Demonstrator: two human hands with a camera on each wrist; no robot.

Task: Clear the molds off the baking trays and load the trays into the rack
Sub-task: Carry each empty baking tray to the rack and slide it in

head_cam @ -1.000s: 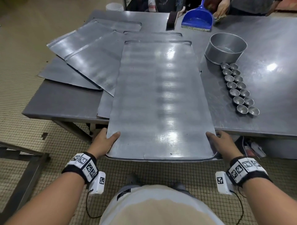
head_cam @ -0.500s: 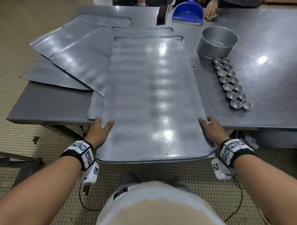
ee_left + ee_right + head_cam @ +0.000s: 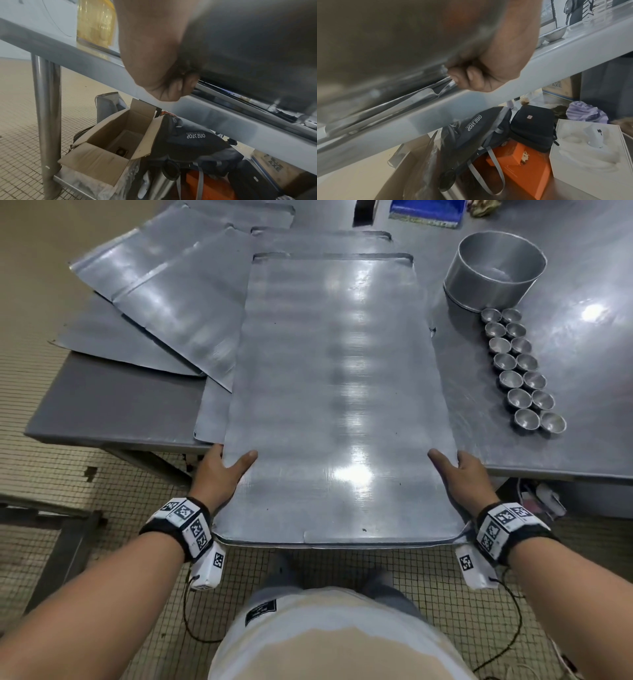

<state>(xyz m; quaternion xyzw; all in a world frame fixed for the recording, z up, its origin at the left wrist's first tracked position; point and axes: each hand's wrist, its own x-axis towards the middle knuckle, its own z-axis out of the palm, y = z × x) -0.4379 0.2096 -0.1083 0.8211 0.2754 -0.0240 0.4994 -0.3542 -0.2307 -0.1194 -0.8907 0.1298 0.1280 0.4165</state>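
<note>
Hands grip the top baking tray [image 3: 342, 392] at its near corners: the left hand [image 3: 219, 474] has its thumb lying on the tray's upper face and its fingers [image 3: 181, 86] curled under the rim, and the right hand [image 3: 459, 477] clamps the opposite side the same way, fingers [image 3: 465, 77] tucked beneath. The tray's near end juts past the front edge of the steel table [image 3: 102, 405], hanging over the tiled floor [image 3: 68, 481], while its far end lies on the tabletop. Under it, one more tray [image 3: 212, 416] peeks out at the left, and another's far rim [image 3: 322, 236] shows beyond. Left of the held tray, three flat sheets [image 3: 178, 299] fan out overlapping, one corner poking past the table's left edge. Right of the tray, just beside its long edge, stand fourteen small molds [image 3: 517, 364] in two touching rows of seven, clear of the tray. Beyond them sits one round tin [image 3: 493, 272]. Bare tabletop stretches to the right of the molds. Below the table, bags and boxes [image 3: 522, 142] crowd the space.
</note>
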